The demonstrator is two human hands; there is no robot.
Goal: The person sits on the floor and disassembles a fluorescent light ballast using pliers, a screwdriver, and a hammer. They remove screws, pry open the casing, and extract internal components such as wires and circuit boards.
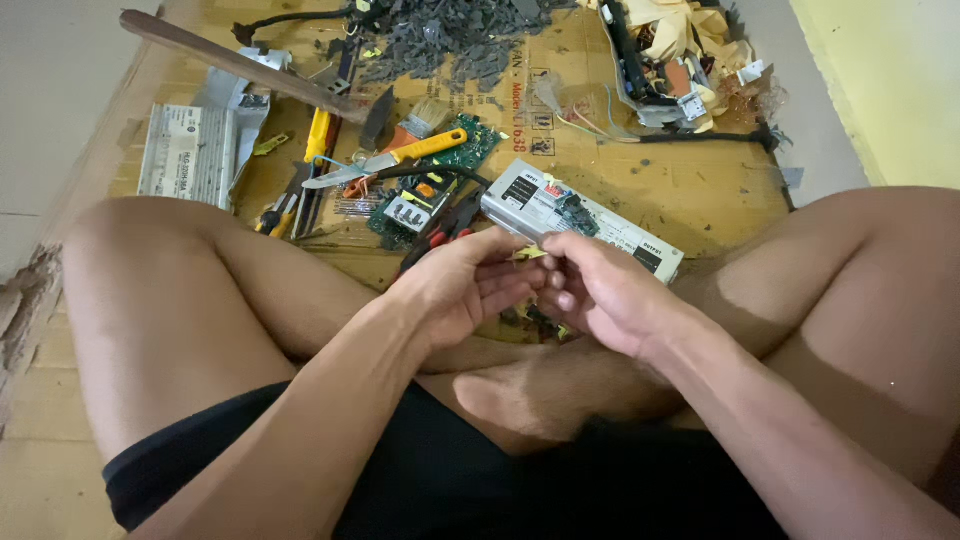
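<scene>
Two hands: left hand (455, 288), right hand (600, 292), small part (530, 254) between fingertips.

A makeshift electronics-salvage spot on the floor of a home. A flattened cardboard sheet (690, 190) serves as the work surface. On it lie a green circuit board (440, 175), a yellow-handled knife (400, 160) across it, a hammer (250, 70) to its left, and a heap of grey scraps (450, 35) beyond.

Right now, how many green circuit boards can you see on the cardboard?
2. One green circuit board lies left of the white metal casing, under the red-handled pliers. Another sits behind it, beneath the yellow-handled knife. Others may be hidden under the hands.
</scene>
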